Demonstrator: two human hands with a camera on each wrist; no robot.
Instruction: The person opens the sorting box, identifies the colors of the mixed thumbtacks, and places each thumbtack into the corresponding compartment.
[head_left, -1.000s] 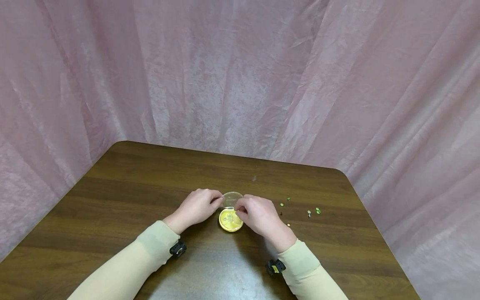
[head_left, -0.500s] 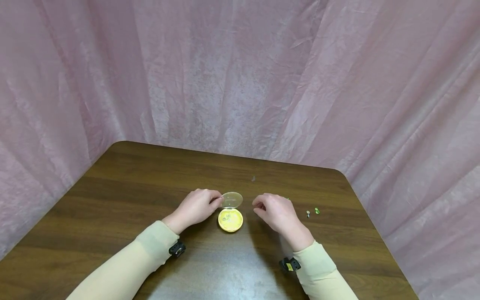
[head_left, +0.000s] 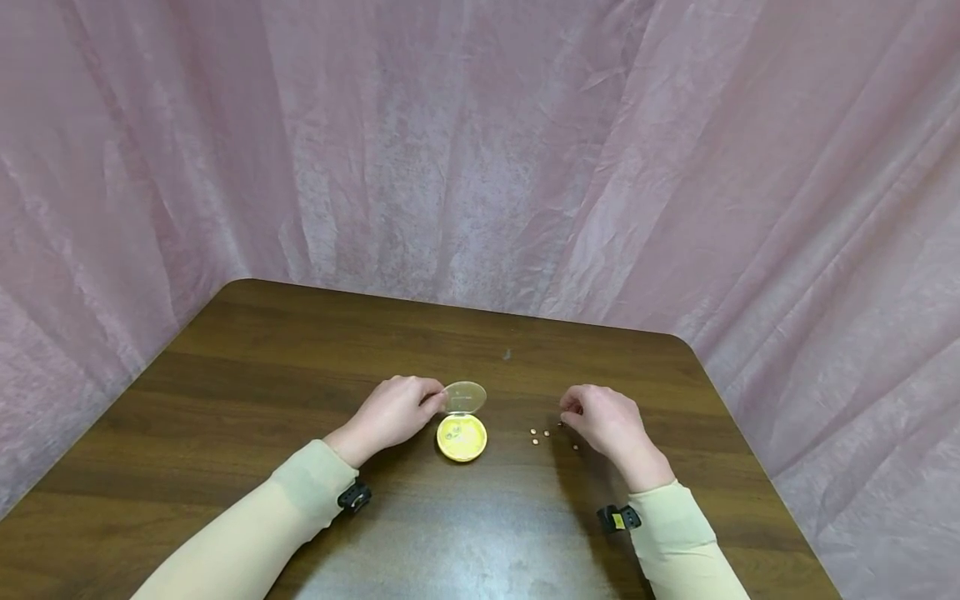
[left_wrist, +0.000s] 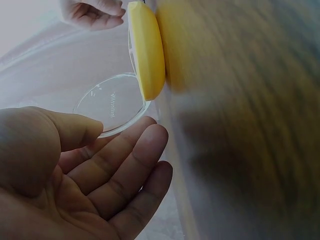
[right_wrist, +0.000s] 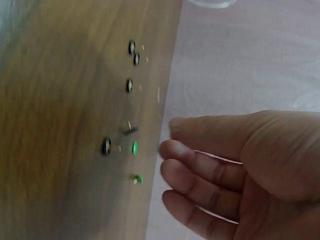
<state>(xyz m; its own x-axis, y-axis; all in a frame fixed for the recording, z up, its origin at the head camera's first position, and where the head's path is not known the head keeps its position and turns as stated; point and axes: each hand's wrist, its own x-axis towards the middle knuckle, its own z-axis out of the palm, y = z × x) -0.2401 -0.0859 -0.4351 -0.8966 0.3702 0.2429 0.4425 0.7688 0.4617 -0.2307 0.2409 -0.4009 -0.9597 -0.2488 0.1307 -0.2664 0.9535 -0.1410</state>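
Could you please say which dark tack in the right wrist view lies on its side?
The fourth dark tack down, just above the upper green tack: its head stands on edge; the other four lie flat.

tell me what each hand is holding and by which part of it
The left hand pinches the clear lid by its left rim; no held thing shows in the right hand.

The left hand (head_left: 396,414) pinches; to its right, the right hand (head_left: 606,419) hangs, fingers (right_wrist: 182,176) loosely bent (thumb (right_wrist: 215,130) near forefinger (right_wrist: 179,151)).
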